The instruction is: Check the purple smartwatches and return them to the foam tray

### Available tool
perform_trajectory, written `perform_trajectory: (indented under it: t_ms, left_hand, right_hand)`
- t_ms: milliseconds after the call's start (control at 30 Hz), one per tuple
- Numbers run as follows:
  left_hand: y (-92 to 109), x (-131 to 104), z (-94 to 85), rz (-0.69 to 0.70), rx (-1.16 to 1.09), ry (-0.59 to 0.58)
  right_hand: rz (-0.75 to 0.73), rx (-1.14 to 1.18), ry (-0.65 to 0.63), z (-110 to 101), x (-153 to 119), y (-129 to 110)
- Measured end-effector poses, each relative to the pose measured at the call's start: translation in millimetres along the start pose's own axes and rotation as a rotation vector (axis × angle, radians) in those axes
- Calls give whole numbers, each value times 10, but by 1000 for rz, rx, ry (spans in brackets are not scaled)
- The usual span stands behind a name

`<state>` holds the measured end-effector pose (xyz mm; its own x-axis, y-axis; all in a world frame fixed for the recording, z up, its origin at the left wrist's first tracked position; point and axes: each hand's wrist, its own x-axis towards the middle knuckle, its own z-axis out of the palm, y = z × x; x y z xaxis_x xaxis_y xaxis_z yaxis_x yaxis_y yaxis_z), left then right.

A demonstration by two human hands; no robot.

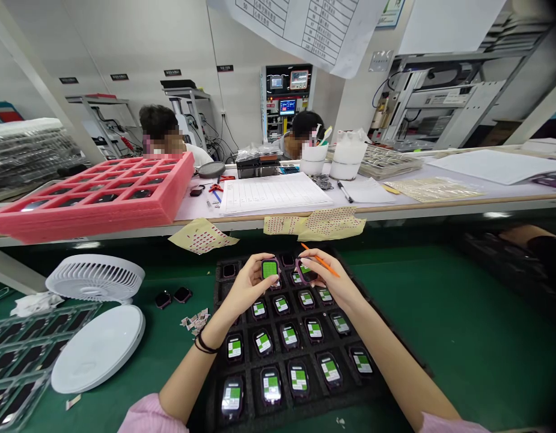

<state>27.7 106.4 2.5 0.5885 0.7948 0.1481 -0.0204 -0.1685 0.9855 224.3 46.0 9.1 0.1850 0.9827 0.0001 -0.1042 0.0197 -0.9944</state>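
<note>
My left hand is closed around a smartwatch body with a lit green screen, held above the black foam tray. In my right hand is a second smartwatch, its dark screen tilted and partly hidden by my fingers. A thin orange stick, perhaps a pen or tool, also lies between the fingers of that hand. Below both hands, the tray's compartments hold rows of smartwatches with green and white screens.
Left of the tray are two dark watches, small paper scraps, a white fan and a clear tray. A shelf ahead carries a pink foam tray and papers. Co-workers sit beyond; another person's arm shows at right.
</note>
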Motion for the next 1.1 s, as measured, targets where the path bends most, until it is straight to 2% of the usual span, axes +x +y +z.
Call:
perform_trajectory:
  t_ms: [233, 467, 867, 1000, 1100]
  left_hand:
    - [28, -24, 1, -6, 36, -40]
    - [26, -27, 17, -19, 38, -52]
    - [19, -31, 8, 12, 118, -50]
    - [-7, -40, 21, 49, 152, -58]
    - [-9, -66, 57, 143, 271, -65]
  right_hand:
    - [-19, -3, 2, -3, 15, 17]
    - [-40, -47, -81, 3, 58, 84]
    - [-38, -42, -74, 9, 64, 94]
    - [-39, -51, -79, 20, 54, 102]
    - [-41, -59, -89, 53, 57, 144]
